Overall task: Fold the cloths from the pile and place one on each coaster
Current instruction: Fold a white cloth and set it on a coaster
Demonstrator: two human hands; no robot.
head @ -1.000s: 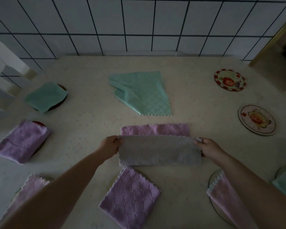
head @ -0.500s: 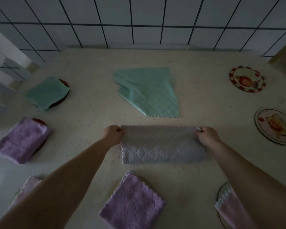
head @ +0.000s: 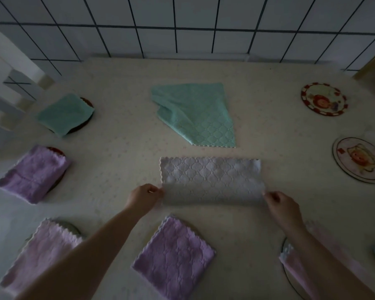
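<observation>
A pale lilac-grey cloth [head: 211, 180], folded to a long strip, lies flat in the middle of the table. My left hand [head: 144, 199] pinches its near left corner. At the near right corner, the curled fingers of my right hand [head: 279, 205] touch the cloth's edge and seem to pinch it. Behind the strip lies a rumpled, unfolded green cloth [head: 195, 114]. Two bare picture coasters [head: 324, 98] [head: 358, 160] sit at the right.
Folded cloths rest on coasters around me: green [head: 64, 113] and purple [head: 34, 173] at the left, pink [head: 39, 254] near left, purple [head: 173, 256] in front, pink [head: 301, 265] near right. A tiled wall [head: 182, 24] backs the table [head: 121, 139].
The cloth's upper layer was carried away from me and laid down, covering the purple side. Both hands then drew back from the far edge to the near corners.
</observation>
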